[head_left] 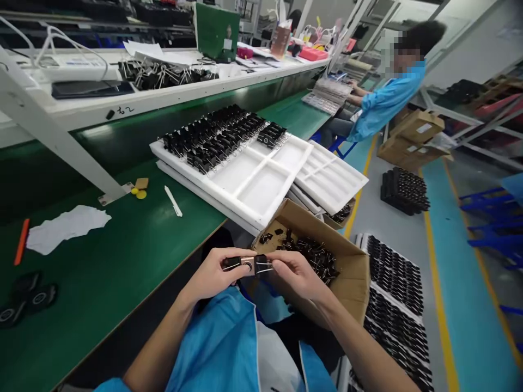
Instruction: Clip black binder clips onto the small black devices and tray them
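Observation:
In front of my body, my two hands hold a small copper-coloured piece [247, 264] with a dark round ring on it. My left hand [218, 272] grips the piece's left end, where another black clip partly shows beside the fingers. A black binder clip [261, 264] with silver wire handles sits on the right end of the piece. My right hand [298, 272] pinches this clip by its handles. Just beyond my hands is an open cardboard box [351, 272], with many loose binder clips [312, 256] in it.
A white divided tray [261, 196] holding rows of clipped pieces [216, 136] overhangs the green bench [122, 283]. A white pen [173, 201] and black pieces [41, 296] lie there. Full trays [396, 310] stand at right. A co-worker in blue [384, 103] sits farther along.

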{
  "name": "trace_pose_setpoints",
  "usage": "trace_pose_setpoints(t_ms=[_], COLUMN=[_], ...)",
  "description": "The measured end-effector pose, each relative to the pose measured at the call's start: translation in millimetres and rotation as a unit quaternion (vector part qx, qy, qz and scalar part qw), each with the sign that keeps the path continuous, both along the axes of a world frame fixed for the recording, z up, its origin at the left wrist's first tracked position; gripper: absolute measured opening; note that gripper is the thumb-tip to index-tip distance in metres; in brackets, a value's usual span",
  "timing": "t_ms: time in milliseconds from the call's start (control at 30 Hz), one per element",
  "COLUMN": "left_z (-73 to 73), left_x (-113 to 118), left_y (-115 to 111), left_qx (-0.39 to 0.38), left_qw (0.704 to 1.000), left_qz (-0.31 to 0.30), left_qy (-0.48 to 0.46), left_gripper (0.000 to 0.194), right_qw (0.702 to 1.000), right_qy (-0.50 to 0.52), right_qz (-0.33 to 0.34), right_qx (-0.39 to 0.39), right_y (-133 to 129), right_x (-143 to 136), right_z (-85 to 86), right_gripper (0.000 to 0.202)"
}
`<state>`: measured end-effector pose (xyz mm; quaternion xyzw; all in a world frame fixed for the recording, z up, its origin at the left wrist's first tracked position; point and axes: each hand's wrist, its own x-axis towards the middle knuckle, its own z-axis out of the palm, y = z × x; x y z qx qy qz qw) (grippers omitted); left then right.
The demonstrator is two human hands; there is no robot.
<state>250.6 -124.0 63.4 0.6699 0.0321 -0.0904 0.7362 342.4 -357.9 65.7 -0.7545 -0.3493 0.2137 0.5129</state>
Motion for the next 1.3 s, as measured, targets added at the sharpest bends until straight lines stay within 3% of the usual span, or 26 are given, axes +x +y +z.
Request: trace_pose_setpoints(t_ms=[267, 500, 600, 733, 767, 833, 900, 967, 1033, 1133, 1300], left_z=[-2.4, 5.2, 13.4, 26.6, 26.9, 19.7, 1.3, -24.4, -49.8, -73.8, -78.8], left_x=[-3.8, 2.1, 4.7, 13.2, 16.1, 21.6, 25.2, 26.3, 25.9, 25.2, 27.2], left_y=[21.5, 32.8, 35.0, 43.4, 47.4, 56.8, 65.9, 71.8, 73.7, 72.2, 71.4], left_qx=[0.023, 0.034, 0.057, 0.084, 0.090, 0.104, 0.110, 0.117, 0.145, 0.220, 0.270], left_qw=[0.999, 0.998, 0.997, 0.995, 0.993, 0.973, 0.918, 0.874, 0.871, 0.878, 0.867], left_qz=[0.006, -0.008, -0.010, -0.013, 0.024, 0.175, 0.357, 0.456, 0.463, 0.424, 0.419], left_qy=[-0.026, -0.046, -0.043, -0.059, -0.071, -0.104, -0.131, -0.119, -0.078, -0.033, -0.021], left_gripper=[0.038, 0.034, 0.037, 0.052, 0.053, 0.051, 0.045, 0.042, 0.041, 0.041, 0.041], right_qw=[0.999, 0.999, 0.996, 0.986, 0.985, 0.990, 0.998, 0.989, 0.954, 0.896, 0.849], right_qy=[-0.012, -0.022, -0.007, 0.024, 0.029, 0.037, 0.018, -0.063, -0.186, -0.321, -0.370], right_qz=[0.048, 0.032, 0.051, 0.132, 0.139, 0.107, 0.013, -0.119, -0.217, -0.244, -0.227], right_qx=[-0.013, -0.035, -0.070, -0.099, -0.098, -0.083, -0.058, -0.055, -0.091, -0.187, -0.303], right_y=[29.5, 34.9, 44.0, 64.7, 68.9, 74.8, 79.6, 86.7, 97.9, 118.8, 143.0], right_x=[3.5, 9.1, 12.1, 25.3, 34.5, 65.1, 111.8, 168.7, 225.1, 289.1, 334.0], right_z=[10.2, 16.1, 32.0, 61.3, 67.0, 74.3, 76.9, 75.9, 72.4, 63.1, 44.8], right_gripper=[0.041, 0.041, 0.041, 0.030, 0.028, 0.029, 0.034, 0.034, 0.028, 0.023, 0.030])
